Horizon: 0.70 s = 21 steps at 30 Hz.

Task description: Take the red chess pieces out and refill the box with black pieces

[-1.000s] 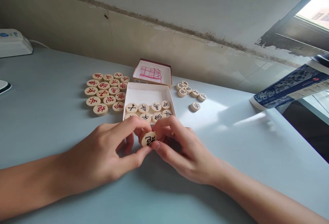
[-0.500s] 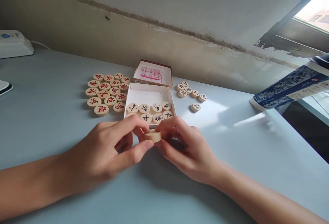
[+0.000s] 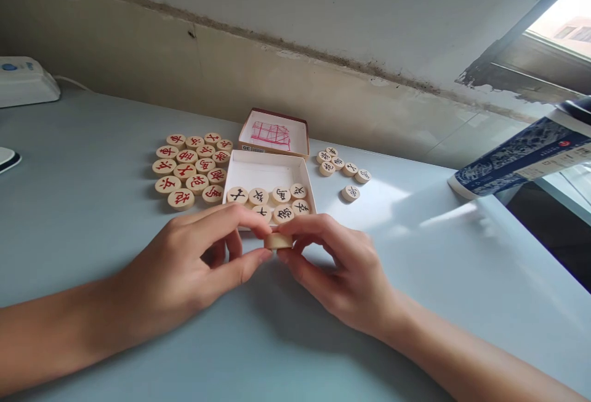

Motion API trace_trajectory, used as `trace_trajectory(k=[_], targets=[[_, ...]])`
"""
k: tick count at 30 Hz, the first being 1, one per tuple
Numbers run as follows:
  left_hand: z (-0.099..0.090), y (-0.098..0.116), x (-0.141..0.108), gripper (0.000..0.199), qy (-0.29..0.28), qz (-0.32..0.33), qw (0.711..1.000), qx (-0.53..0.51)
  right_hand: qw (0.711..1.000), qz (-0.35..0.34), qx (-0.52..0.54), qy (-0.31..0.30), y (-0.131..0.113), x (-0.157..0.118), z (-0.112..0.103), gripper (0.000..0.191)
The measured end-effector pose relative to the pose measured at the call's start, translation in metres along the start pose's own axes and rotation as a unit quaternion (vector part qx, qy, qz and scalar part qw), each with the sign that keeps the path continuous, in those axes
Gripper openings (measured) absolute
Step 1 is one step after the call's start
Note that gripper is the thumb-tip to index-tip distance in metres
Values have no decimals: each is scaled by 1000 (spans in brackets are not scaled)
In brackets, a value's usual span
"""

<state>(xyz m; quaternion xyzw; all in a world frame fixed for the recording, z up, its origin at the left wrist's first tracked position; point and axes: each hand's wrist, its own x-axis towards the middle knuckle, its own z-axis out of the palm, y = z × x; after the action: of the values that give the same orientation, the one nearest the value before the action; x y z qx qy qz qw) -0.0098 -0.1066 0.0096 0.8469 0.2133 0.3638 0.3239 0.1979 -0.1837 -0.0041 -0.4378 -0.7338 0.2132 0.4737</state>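
Note:
A round wooden piece (image 3: 278,241) is pinched between my left hand (image 3: 198,260) and my right hand (image 3: 337,266), just in front of the white open box (image 3: 268,171). Fingertips of both hands press on its edges; its marked face does not show. Inside the box lie several wooden discs with black characters (image 3: 281,195), some partly hidden by my fingers. To the left of the box sits a cluster of discs with red characters (image 3: 186,172). More black-marked discs (image 3: 351,192) lie loose to the right.
Behind the white box is a second shallow box (image 3: 274,133) with red lines drawn inside. A blue and white cylinder (image 3: 521,152) leans in at the right. A white device (image 3: 28,82) with a cable stands at the back left, near the wall.
The held disc has moved slightly right and is tilted a little differently, showing less of its top. My right hand has shifted slightly right with it.

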Motion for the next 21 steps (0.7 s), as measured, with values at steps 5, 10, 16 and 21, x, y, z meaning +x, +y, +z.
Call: trace_trajectory(k=[5, 10, 16, 21], targets=[[-1, -2, -4, 6, -16, 11, 1000, -15, 995, -79, -55, 28, -2, 1, -1, 21], [0, -5, -7, 7, -16, 15, 1000, -14, 992, -104, -69, 18, -1, 3, -2, 25], [2, -6, -8, 10, 16, 14, 1000, -6, 994, -96, -46, -16, -2, 2, -3, 22], [-3, -6, -12, 15, 8, 79, 992, 102, 988, -92, -111, 52, 5, 5, -7, 17]])
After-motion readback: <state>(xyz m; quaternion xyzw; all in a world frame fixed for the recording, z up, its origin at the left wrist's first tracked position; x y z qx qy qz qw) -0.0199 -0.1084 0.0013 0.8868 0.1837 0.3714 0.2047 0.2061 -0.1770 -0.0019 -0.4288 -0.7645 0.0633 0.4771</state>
